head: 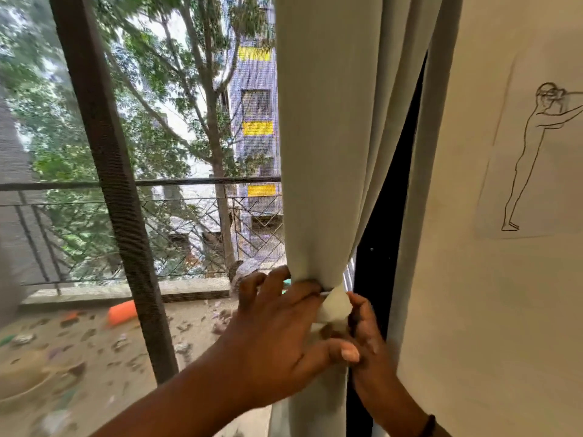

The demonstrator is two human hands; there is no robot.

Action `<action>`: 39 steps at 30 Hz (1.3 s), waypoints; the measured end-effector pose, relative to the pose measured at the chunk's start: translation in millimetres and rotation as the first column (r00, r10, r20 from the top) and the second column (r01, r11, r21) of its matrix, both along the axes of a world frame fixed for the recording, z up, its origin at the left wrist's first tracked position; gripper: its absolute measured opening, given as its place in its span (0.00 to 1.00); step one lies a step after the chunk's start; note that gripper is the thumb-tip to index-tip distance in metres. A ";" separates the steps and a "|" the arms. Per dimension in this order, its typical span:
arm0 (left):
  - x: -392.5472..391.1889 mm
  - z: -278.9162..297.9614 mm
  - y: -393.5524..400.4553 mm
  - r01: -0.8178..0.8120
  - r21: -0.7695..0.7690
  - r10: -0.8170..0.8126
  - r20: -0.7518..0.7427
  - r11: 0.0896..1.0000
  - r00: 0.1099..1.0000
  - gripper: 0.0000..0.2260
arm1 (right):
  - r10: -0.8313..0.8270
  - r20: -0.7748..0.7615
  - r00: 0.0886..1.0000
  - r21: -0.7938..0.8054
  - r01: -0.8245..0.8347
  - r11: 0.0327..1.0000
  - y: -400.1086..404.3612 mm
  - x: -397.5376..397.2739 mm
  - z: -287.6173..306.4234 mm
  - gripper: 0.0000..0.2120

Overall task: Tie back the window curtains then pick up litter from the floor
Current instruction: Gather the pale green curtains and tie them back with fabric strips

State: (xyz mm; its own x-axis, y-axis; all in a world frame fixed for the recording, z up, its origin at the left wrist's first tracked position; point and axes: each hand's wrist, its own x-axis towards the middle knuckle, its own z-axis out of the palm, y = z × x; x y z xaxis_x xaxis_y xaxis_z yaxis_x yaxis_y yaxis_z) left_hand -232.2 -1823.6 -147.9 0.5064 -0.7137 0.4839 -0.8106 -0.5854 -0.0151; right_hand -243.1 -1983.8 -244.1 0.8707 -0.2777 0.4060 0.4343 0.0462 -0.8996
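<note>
I'm at the window, looking out through a mesh screen (189, 152) with a dark upright frame bar (107, 171) cutting across the left half. Beyond it are a balcony railing (142, 184), trees, and a grey building with yellow panels (257, 127). The balcony floor (94, 342) outside is strewn with small scraps, blurred, plus an orange object (122, 312) near the bar. On the right a cream wall (473, 310) carries a paper sheet with a line drawing of a stretching figure (530, 159). The pale grey-green curtain (328, 137) hangs between window and wall, gathered into a bunch at about sill height, with a dark gap just right of it. A tie strip (334, 305) of the same cloth wraps the bunch where it's pinched. My left hand (277, 335) comes in from lower left, palm against the bunch, fingers spread over the front of the gather, thumb pointing right; it's pressing and cupping the curtain rather than a full fist. My right hand (367, 335) reaches up from lower right with a dark band on the wrist, fingers curled and pinching the end of the tie strip. The two hands touch at the thumb. The hands cover the knot area, so I can't tell if it's tied.
</note>
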 end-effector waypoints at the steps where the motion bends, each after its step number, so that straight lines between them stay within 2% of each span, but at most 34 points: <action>1: -1.5 -0.2 2.6 0.018 -0.004 -0.018 0.054 1.000 0.998 0.29 | 0.021 0.019 1.000 -0.047 -0.020 0.999 4.3 2.0 -3.0 0.35; 3: -2.6 -1.9 6.0 0.062 -0.003 -0.061 0.159 0.998 0.985 0.22 | 0.017 0.040 0.999 -0.101 -0.013 0.995 12.9 3.7 -3.9 0.44; 4: -3.2 -1.8 7.0 0.075 -0.005 -0.073 0.196 0.997 0.978 0.19 | 0.013 0.047 0.999 -0.137 -0.007 0.991 13.6 3.0 -5.0 0.44; 6: -2.7 2.4 8.8 0.115 -0.089 -0.099 0.166 0.989 0.981 0.15 | -0.003 0.027 1.000 -0.220 0.009 0.975 11.2 2.8 -7.3 0.32; 7: -1.7 5.9 8.8 0.141 -0.189 -0.125 0.094 0.972 0.988 0.15 | -0.017 0.004 1.000 -0.260 0.018 0.966 11.5 2.2 -6.0 0.24; 9: -0.4 12.9 8.0 0.163 -0.439 -0.243 -0.133 0.883 0.961 0.15 | -0.023 -0.041 0.999 -0.278 0.011 0.960 13.0 2.7 -4.7 0.17; 12: 1.5 20.4 5.7 0.071 -0.650 -0.418 -0.398 0.757 0.817 0.13 | -0.059 -0.069 0.996 -0.239 0.041 0.970 15.9 2.0 -9.4 0.14; 14: -0.9 25.5 8.8 0.037 -0.655 -0.446 -0.470 0.755 0.762 0.12 | -0.104 -0.076 0.992 -0.250 0.082 0.965 16.1 0.0 -12.1 0.14; 16: -4.9 31.5 15.5 0.120 -0.573 -0.389 -0.375 0.811 0.841 0.10 | -0.116 -0.080 0.990 -0.269 0.091 0.959 15.0 -2.3 -15.3 0.15; 18: -4.9 39.5 22.0 0.207 -0.415 -0.309 -0.195 0.886 0.931 0.10 | -0.115 -0.079 0.990 -0.268 0.089 0.959 13.0 -3.4 -14.7 0.15; 19: -2.9 42.8 23.6 0.214 -0.352 -0.282 -0.153 0.911 0.947 0.10 | -0.118 -0.079 0.990 -0.273 0.092 0.957 11.3 -2.1 -14.1 0.15; 21: 0.4 41.7 22.3 0.187 -0.330 -0.248 -0.153 0.925 0.957 0.11 | -0.107 -0.094 0.990 -0.304 0.074 0.950 6.7 1.2 -10.8 0.15; 23: 0.4 35.4 17.8 0.187 -0.300 -0.213 -0.055 0.935 0.976 0.09 | -0.045 -0.148 0.988 -0.314 -0.004 0.949 0.9 3.3 -5.3 0.18; 25: 0.3 27.3 14.5 0.204 -0.268 -0.200 0.043 0.942 0.979 0.07 | 0.098 -0.204 0.974 -0.252 -0.149 0.956 -4.2 0.7 5.0 0.26; 27: 1.0 22.0 13.4 0.190 -0.322 -0.202 -0.005 0.928 0.979 0.09 | 0.128 -0.162 0.978 -0.185 -0.158 0.970 -8.4 -9.2 23.4 0.33; 29: 0.8 18.9 11.2 0.159 -0.504 -0.293 -0.198 0.849 0.936 0.12 | -0.050 0.075 0.996 -0.224 0.065 0.972 -11.8 -26.7 52.5 0.32; 31: 1.2 16.2 4.7 0.117 -0.668 -0.445 -0.346 0.735 0.826 0.14 | -0.204 0.396 0.895 -0.326 0.345 0.880 -12.3 -47.9 85.2 0.21; 32: 1.1 13.9 1.4 0.101 -0.719 -0.494 -0.362 0.688 0.791 0.15 | -0.219 0.482 0.848 -0.438 0.450 0.779 -11.4 -56.4 98.8 0.15; 33: 0.4 11.0 -1.9 0.097 -0.747 -0.519 -0.356 0.657 0.777 0.16 | -0.193 0.502 0.843 -0.573 0.491 0.656 -8.2 -62.5 109.9 0.11; 35: -1.7 2.9 -7.7 0.119 -0.771 -0.537 -0.314 0.626 0.783 0.16 | -0.172 0.374 0.911 -0.817 0.411 0.404 -0.7 -65.8 118.4 0.11; 37: -0.9 -8.3 -11.7 0.129 -0.793 -0.531 -0.267 0.595 0.804 0.16 | -0.241 0.348 0.906 -0.893 0.399 0.209 2.6 -64.6 113.4 0.16; 39: 1.6 -16.3 -14.8 0.134 -0.823 -0.531 -0.224 0.553 0.817 0.17 | -0.273 0.359 0.893 -0.911 0.398 0.104 2.9 -63.3 111.7 0.15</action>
